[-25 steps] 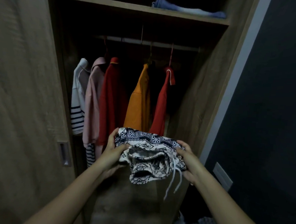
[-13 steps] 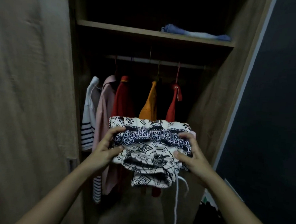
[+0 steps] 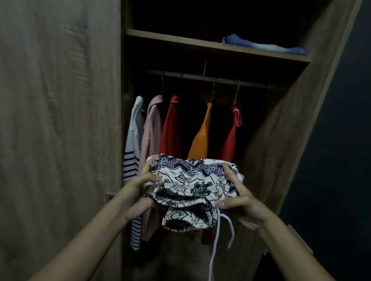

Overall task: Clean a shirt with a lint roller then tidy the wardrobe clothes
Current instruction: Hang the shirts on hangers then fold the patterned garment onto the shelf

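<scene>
A folded black-and-white patterned garment (image 3: pixel 191 183) with a white drawstring (image 3: pixel 215 245) hanging from it is held up in front of the open wardrobe. My left hand (image 3: pixel 141 187) grips its left side and my right hand (image 3: pixel 239 199) grips its right side. Behind it several shirts hang on the rail (image 3: pixel 205 78): a striped white one (image 3: pixel 134 142), a pink one (image 3: pixel 153 130), a red one (image 3: pixel 172 126), an orange one (image 3: pixel 201 137) and another red one (image 3: pixel 231 134).
A wooden shelf (image 3: pixel 185 42) runs above the rail, with a folded blue garment (image 3: pixel 262 45) at its right end. The wardrobe's wooden door (image 3: pixel 51 133) fills the left side. A dark wall (image 3: pixel 347 148) stands at the right.
Both hands have lifted the folded patterned garment higher in front of the hanging shirts. The view has tilted up, showing more of the shelf.
</scene>
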`<state>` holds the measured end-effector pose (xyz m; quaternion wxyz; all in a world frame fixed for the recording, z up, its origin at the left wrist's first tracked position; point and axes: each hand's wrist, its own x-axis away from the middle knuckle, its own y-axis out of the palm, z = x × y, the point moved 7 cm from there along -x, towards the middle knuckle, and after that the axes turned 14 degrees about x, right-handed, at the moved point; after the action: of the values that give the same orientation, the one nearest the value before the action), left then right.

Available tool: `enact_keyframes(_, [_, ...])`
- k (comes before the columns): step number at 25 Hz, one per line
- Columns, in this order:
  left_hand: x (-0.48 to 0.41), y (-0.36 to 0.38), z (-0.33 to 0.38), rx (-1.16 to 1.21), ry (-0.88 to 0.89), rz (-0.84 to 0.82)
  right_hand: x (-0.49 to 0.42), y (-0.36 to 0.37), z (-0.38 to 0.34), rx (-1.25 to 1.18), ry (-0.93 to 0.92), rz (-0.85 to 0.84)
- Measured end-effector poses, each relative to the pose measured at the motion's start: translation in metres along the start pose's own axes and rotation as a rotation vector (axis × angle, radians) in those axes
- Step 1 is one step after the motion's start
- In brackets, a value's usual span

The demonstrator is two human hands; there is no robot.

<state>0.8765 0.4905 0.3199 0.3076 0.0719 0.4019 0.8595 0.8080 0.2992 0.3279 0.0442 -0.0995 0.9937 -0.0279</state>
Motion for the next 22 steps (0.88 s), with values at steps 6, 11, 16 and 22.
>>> enact_keyframes(6, [-0.008, 0.017, 0.007, 0.101, 0.031, -0.088, 0.008, 0.002, -0.022, 0.282, -0.066, 0.045])
enact_keyframes(11, [-0.032, 0.068, 0.039, 0.167, 0.016, -0.233, -0.011, -0.044, -0.063, 0.059, -0.100, 0.169])
enact_keyframes(16, [-0.076, 0.152, 0.096, -0.151, 0.235, -0.139, -0.038, -0.082, -0.170, 0.054, -0.239, 0.210])
enact_keyframes(22, [-0.164, 0.271, 0.187, -0.441, 0.418, -0.212, -0.078, -0.131, -0.327, 0.268, -0.393, 0.239])
